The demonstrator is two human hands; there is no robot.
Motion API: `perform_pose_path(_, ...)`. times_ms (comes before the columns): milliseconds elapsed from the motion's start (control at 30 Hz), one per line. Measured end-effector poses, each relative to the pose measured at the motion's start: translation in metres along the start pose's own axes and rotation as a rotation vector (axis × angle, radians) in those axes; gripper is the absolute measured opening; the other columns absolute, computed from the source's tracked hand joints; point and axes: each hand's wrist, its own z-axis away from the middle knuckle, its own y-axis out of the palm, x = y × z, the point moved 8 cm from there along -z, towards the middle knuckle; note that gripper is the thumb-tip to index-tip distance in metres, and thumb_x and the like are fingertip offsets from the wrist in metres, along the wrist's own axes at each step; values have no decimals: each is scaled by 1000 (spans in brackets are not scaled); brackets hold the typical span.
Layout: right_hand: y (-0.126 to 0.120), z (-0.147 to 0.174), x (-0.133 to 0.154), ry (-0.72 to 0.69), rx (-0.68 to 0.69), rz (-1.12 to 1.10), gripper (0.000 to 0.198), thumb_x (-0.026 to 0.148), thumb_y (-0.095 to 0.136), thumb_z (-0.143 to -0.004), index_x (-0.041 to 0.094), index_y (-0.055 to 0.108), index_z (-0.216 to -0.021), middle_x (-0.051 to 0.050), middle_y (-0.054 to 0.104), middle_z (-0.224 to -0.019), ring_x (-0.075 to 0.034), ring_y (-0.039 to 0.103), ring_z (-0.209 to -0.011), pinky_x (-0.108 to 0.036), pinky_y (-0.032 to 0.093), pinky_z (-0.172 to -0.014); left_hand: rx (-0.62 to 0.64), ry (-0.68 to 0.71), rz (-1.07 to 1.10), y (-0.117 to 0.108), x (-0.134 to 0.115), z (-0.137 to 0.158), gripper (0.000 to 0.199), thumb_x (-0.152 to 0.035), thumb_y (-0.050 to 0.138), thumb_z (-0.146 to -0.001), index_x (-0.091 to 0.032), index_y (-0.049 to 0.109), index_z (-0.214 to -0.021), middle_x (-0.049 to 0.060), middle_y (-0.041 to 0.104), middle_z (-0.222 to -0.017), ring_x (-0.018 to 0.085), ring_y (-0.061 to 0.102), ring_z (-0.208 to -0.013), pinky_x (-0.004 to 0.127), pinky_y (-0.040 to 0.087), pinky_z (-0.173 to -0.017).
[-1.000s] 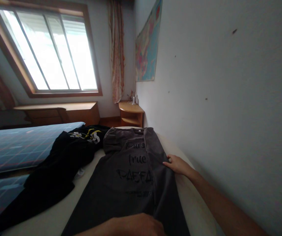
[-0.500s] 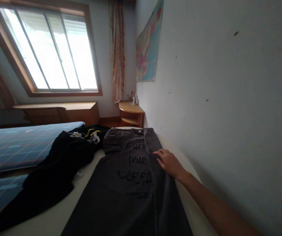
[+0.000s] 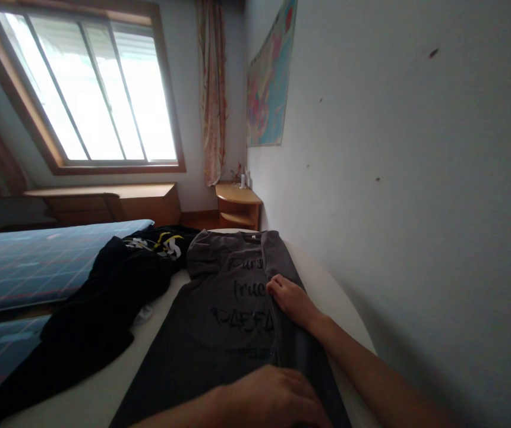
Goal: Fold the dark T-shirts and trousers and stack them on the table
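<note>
A dark grey shirt (image 3: 202,339) with black lettering lies spread over the cream bed surface, its right side folded inward over part of the letters. My right hand (image 3: 293,300) is closed at the folded edge, its fingertips pinching the cloth beside the word "true". Low in the view, my left hand (image 3: 273,395) reaches across the lower part of the shirt toward the same fold. Its back faces up, and its bent fingers run down to the bottom of the picture, so their grip is hidden.
Left of the shirt lies a crumpled black garment (image 3: 108,297) with a white and yellow print. Beyond it are blue plaid mattresses (image 3: 37,261). A white wall (image 3: 416,238) runs along the right. A corner shelf (image 3: 237,195) and a low wooden desk (image 3: 148,193) stand at the back.
My left hand has come into view from the bottom over the shirt. My right hand has shifted slightly left, and its fingers have closed on the folded edge.
</note>
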Motion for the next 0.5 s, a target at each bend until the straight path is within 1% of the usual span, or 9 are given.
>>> perform_pose_path(33, 1, 2, 0, 11, -20, -24, 19, 19, 44, -101, 20, 63, -105, -6, 61, -106, -19, 59, -99, -29, 46, -90, -70, -44, -59, -12, 9, 4, 32, -28, 48, -100, -21, 61, -129, 6, 63, -135, 20, 56, -128, 34, 39, -113)
perform_pose_path(67, 1, 3, 0, 11, -28, -45, 20, 18, 45, -101, 21, 64, -107, -6, 62, -107, -19, 59, -100, -30, 46, -92, -112, -81, -113, -20, 16, 8, 35, -32, 52, -98, -22, 60, -131, 8, 56, -144, 24, 50, -134, 41, 36, -116)
perform_pose_path(100, 2, 4, 1, 0, -26, -60, 21, 17, 46, -100, 21, 64, -110, -6, 62, -107, -19, 58, -101, -30, 45, -93, -132, -107, -152, -25, 22, 13, 39, -36, 55, -96, -23, 59, -133, 9, 50, -150, 28, 46, -138, 47, 33, -117)
perform_pose_path(167, 1, 3, 3, -32, 9, -59, 23, 16, 48, -98, 23, 65, -113, -5, 62, -109, -19, 57, -102, -31, 45, -94, -111, -122, -189, -26, 27, 20, 47, -41, 58, -93, -24, 56, -137, 10, 42, -156, 31, 42, -140, 52, 31, -117)
perform_pose_path(233, 2, 0, 3, -49, 68, -3, 21, 17, 49, -98, 23, 66, -110, -6, 63, -107, -20, 58, -101, -31, 45, -91, -95, -118, -199, -25, 28, 24, 47, -39, 56, -94, -25, 54, -139, 9, 41, -156, 29, 42, -141, 52, 30, -118)
perform_pose_path(333, 4, -7, 1, -47, 137, 114, 19, 19, 47, -99, 20, 65, -102, -8, 65, -102, -22, 59, -98, -31, 45, -85, -120, -125, -235, -27, 29, 24, 45, -31, 53, -94, -25, 54, -138, 7, 44, -155, 26, 44, -139, 49, 31, -117)
perform_pose_path(433, 8, -13, 0, -16, 113, 128, 20, 18, 44, -100, 19, 64, -102, -9, 65, -101, -22, 59, -97, -31, 45, -84, -122, -126, -261, -26, 30, 24, 48, -31, 53, -91, -26, 53, -139, 6, 46, -153, 27, 44, -139, 50, 31, -116)
perform_pose_path(500, 9, -13, 1, -2, 64, 54, 19, 19, 44, -100, 19, 63, -102, -8, 66, -102, -21, 59, -98, -31, 44, -88, -95, -110, -272, -23, 29, 23, 49, -36, 54, -91, -28, 52, -140, 6, 43, -155, 30, 40, -142, 55, 27, -117)
